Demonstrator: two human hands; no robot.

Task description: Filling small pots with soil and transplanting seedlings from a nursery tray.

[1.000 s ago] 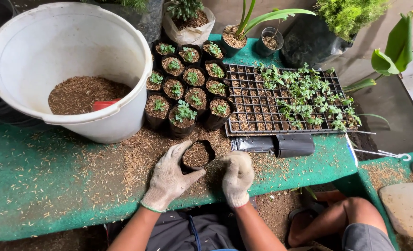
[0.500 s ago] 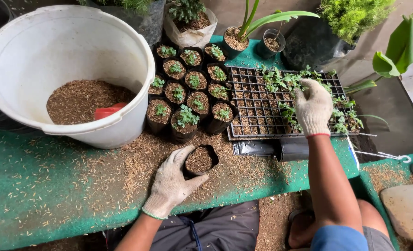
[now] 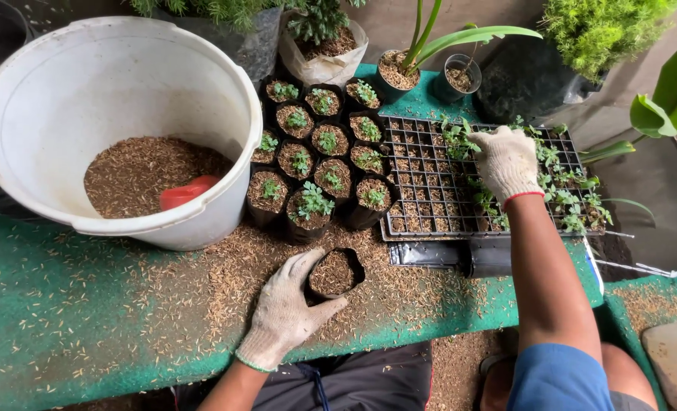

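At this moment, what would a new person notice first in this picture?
The large white bucket at upper left, partly filled with brown potting mix. Beside it stands a cluster of small black pots with seedlings. The left hand cups a small soil-filled pot, and the right hand reaches into the black seedling tray.

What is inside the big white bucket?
The white bucket holds a shallow layer of brown husk-like potting mix, with a red scoop half buried in it. Whatever lies beneath the mix is covered.
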